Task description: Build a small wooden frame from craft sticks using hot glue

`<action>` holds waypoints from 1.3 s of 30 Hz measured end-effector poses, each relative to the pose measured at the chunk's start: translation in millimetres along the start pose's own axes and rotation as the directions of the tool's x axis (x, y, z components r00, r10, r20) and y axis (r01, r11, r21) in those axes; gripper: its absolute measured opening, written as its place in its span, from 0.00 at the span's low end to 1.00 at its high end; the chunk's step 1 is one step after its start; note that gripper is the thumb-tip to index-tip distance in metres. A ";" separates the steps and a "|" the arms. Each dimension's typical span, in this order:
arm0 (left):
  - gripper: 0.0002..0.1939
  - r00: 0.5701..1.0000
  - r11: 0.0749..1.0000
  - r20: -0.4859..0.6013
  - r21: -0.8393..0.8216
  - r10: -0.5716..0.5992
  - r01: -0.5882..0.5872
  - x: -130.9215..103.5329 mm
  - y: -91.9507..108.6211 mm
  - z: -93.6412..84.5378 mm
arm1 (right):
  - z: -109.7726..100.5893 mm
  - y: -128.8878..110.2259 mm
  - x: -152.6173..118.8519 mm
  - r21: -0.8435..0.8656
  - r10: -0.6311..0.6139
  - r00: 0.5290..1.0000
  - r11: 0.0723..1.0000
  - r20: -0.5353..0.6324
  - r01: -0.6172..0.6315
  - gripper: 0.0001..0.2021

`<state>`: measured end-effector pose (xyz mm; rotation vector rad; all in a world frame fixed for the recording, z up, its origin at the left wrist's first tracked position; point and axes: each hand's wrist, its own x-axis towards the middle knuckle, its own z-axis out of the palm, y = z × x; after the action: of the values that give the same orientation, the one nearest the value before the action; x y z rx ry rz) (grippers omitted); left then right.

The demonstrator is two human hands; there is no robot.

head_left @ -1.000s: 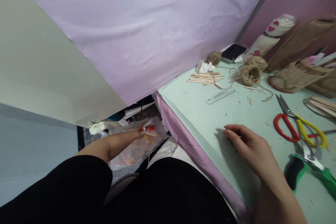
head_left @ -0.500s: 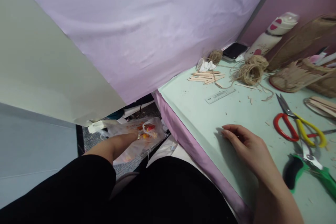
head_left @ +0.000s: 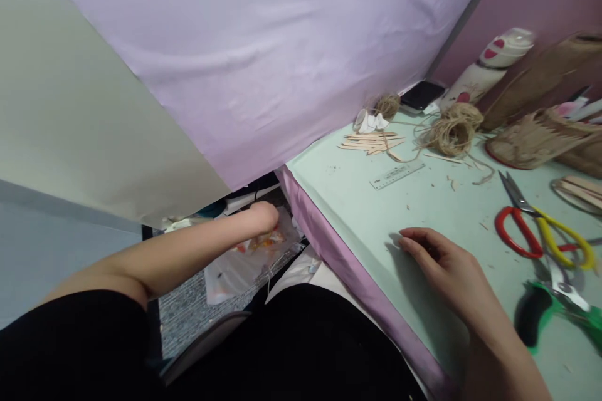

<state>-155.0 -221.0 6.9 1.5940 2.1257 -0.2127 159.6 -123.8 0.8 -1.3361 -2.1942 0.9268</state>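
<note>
My left hand (head_left: 264, 218) reaches down beside the table, over a translucent plastic bag (head_left: 230, 272) on the floor. Orange and red bits show inside the bag. The fingers of that hand are out of sight, so whether it holds anything cannot be told. My right hand (head_left: 439, 263) rests on its side on the pale green tabletop (head_left: 348, 200). Its fingers are curled, with the thumb and index tips close together and nothing visible between them. Nearest to it lie scissors with red and yellow handles (head_left: 520, 232) and green-handled pruning shears (head_left: 540, 313).
Further back on the table are a clear ruler (head_left: 397, 175), thin wooden sticks (head_left: 369, 142), twine balls (head_left: 454, 130), a dark phone-like object (head_left: 422, 95) and a white bottle (head_left: 489, 66). Brown containers (head_left: 527, 138) stand at the right. A lilac cloth (head_left: 282, 62) hangs behind.
My left hand has moved right and slightly up above the bag, and more of the forearm shows. My right hand stays in place on the table.
</note>
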 end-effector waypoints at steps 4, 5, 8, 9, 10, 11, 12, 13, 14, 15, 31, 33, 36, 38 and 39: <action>0.11 0.978 0.978 -0.024 0.041 0.205 -0.204 -43.4 22.1 -85.9 | 0.1 -3.3 0.6 0.043 -0.002 1.000 0.999 0.007 0.002 0.18; 0.11 0.961 0.961 -0.022 0.028 0.274 -0.273 -58.3 27.9 -111.0 | -0.1 -4.5 0.7 0.059 -0.003 1.000 0.998 0.001 0.003 0.18; 0.17 0.930 0.933 -0.142 -0.076 0.340 -0.352 -87.0 45.8 -173.2 | -2.7 -8.4 0.2 0.160 0.020 0.998 0.987 -0.064 -0.010 0.19; 0.20 0.916 0.923 -0.243 -0.140 0.318 -0.358 -87.1 53.3 -186.4 | -4.5 -9.4 -0.5 0.233 0.034 0.996 0.972 -0.079 -0.015 0.21; 0.23 0.900 0.904 -0.302 -0.194 0.314 -0.381 -81.8 62.4 -195.4 | -6.8 -10.3 -1.5 0.334 0.042 0.996 0.943 -0.075 -0.014 0.24; 0.23 0.882 0.875 -0.327 -0.235 0.339 -0.424 -71.5 73.6 -200.5 | -9.6 -10.9 -2.8 0.452 0.039 0.998 0.892 -0.051 -0.012 0.28; 0.23 0.859 0.835 -0.321 -0.261 0.399 -0.485 -57.4 87.1 -202.4 | -12.7 -11.3 -4.3 0.571 0.022 1.000 0.821 -0.009 -0.013 0.32; 0.21 0.823 0.780 -0.295 -0.278 0.486 -0.561 -40.3 102.7 -201.6 | -15.9 -11.7 -5.8 0.676 -0.004 0.999 0.737 0.036 -0.021 0.36; 0.19 0.766 0.709 -0.285 -0.291 0.576 -0.642 -21.3 119.9 -198.9 | -19.0 -12.0 -7.3 0.755 -0.036 0.997 0.654 0.075 -0.033 0.40; 0.18 0.697 0.625 -0.293 -0.308 0.655 -0.717 -1.3 138.1 -194.7 | -21.7 -12.2 -8.3 0.809 -0.063 0.993 0.587 0.097 -0.042 0.43; 0.34 0.681 0.003 -0.145 -0.977 0.717 -0.212 154.5 218.6 -75.5 | -17.9 23.2 20.6 0.810 0.416 0.853 0.586 -0.315 0.013 0.36; 0.34 0.612 0.025 -0.082 -0.986 0.786 -0.165 151.3 212.3 -69.4 | -18.9 21.3 20.8 0.764 0.411 0.841 0.645 -0.352 0.005 0.37; 0.33 0.580 0.019 -0.069 -0.989 0.812 -0.144 149.0 207.6 -65.4 | -19.8 18.6 21.9 0.724 0.414 0.823 0.690 -0.390 -0.004 0.40; 0.35 0.594 -0.007 -0.105 -0.986 0.797 -0.166 148.5 206.5 -63.7 | -19.1 17.8 23.6 0.705 0.421 0.808 0.709 -0.413 -0.009 0.41; 0.37 0.600 -0.020 -0.127 -0.983 0.790 -0.182 148.1 206.2 -62.6 | -18.4 17.5 24.7 0.696 0.417 0.805 0.718 -0.422 -0.007 0.42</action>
<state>-10.5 -3.9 26.0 1.1111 0.6152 0.8028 170.8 -90.3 1.1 -1.2852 -1.0907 1.0925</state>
